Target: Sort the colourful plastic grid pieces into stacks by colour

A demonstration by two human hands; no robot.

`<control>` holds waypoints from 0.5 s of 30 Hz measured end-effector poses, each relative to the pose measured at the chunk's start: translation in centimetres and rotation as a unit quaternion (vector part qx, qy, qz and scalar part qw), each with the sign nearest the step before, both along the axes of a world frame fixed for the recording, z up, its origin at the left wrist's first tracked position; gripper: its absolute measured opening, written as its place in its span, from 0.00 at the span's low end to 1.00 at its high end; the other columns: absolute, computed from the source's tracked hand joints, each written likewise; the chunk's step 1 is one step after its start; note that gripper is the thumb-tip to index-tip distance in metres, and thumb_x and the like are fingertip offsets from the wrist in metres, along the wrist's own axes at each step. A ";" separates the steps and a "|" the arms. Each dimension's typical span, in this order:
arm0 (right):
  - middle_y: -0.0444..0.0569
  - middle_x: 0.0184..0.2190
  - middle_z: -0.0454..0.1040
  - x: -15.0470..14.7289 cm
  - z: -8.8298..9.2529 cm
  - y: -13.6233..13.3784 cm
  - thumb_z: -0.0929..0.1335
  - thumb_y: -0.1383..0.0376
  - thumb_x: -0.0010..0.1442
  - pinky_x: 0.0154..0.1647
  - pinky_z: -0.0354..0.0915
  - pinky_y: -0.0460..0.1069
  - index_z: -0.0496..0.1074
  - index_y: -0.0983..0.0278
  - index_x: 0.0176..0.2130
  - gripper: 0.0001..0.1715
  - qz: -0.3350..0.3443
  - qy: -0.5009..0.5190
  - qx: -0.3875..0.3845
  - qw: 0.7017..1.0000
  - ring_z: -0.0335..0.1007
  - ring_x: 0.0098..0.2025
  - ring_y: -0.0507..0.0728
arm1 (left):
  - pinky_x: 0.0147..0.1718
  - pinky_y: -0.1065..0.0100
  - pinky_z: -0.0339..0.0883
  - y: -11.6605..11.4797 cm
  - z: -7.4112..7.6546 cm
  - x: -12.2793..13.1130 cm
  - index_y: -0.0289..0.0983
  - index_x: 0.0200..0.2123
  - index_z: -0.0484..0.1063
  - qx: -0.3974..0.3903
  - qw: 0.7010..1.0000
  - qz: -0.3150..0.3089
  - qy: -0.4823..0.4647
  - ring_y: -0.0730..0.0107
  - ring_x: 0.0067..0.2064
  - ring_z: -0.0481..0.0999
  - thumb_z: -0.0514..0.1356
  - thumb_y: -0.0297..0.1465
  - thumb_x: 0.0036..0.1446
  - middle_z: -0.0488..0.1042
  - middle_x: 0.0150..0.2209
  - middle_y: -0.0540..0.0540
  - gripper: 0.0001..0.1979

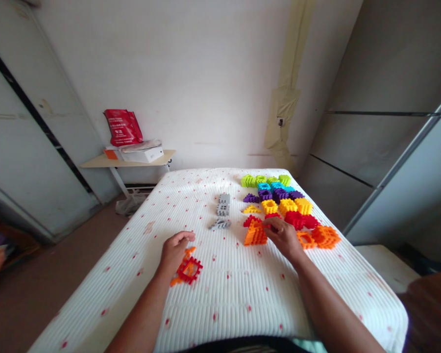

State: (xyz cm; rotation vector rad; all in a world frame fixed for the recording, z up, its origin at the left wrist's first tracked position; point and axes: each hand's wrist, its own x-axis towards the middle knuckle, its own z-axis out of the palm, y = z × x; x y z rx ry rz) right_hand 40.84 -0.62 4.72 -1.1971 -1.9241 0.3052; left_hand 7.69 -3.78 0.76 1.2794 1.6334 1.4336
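My left hand (174, 251) rests curled on the white quilted mattress (224, 299), touching a joined red and orange block piece (188, 268). My right hand (283, 236) reaches to the sorted piles and pinches at an orange triangle stack (255, 234), beside red pieces (297, 219). Whether its fingers hold a block is hidden. Behind lie yellow (286, 206), purple (275, 195), cyan (270, 186) and green blocks (264, 180). More orange squares (321, 237) sit to the right of that hand.
Grey block pieces (222, 210) lie mid-mattress. A small side table (128, 161) at the back left carries a white box and a red bag (123, 126). Wardrobe doors flank both sides. Brown floor lies to the left.
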 end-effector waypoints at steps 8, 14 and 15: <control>0.47 0.28 0.73 0.0 -0.3 0.1 0.63 0.68 0.54 0.27 0.61 0.45 0.73 0.64 0.34 0.10 -0.007 -0.027 0.018 0.999 0.66 0.26 0.51 | 0.41 0.61 0.64 0.1 -0.1 0.0 0.37 0.26 0.75 -0.005 1.000 -0.006 0.006 0.63 0.34 0.73 0.56 0.33 0.41 0.76 0.28 0.44 0.10; 0.48 0.32 0.74 0.1 0.1 -0.3 0.64 0.66 0.56 0.28 0.63 0.46 0.71 0.64 0.35 0.08 -0.008 -0.018 0.061 0.998 0.66 0.26 0.51 | 0.42 0.60 0.65 -0.3 0.6 0.2 0.37 0.26 0.75 0.007 1.000 -0.004 -0.006 0.63 0.35 0.74 0.56 0.33 0.42 0.76 0.28 0.45 0.10; 0.48 0.32 0.73 0.0 0.2 -0.5 0.64 0.66 0.57 0.28 0.63 0.46 0.71 0.64 0.35 0.07 -0.011 -0.013 0.083 0.996 0.66 0.26 0.51 | 0.42 0.60 0.64 -0.5 0.7 0.3 0.36 0.27 0.75 0.010 1.000 -0.003 -0.013 0.63 0.35 0.74 0.56 0.33 0.42 0.76 0.28 0.45 0.10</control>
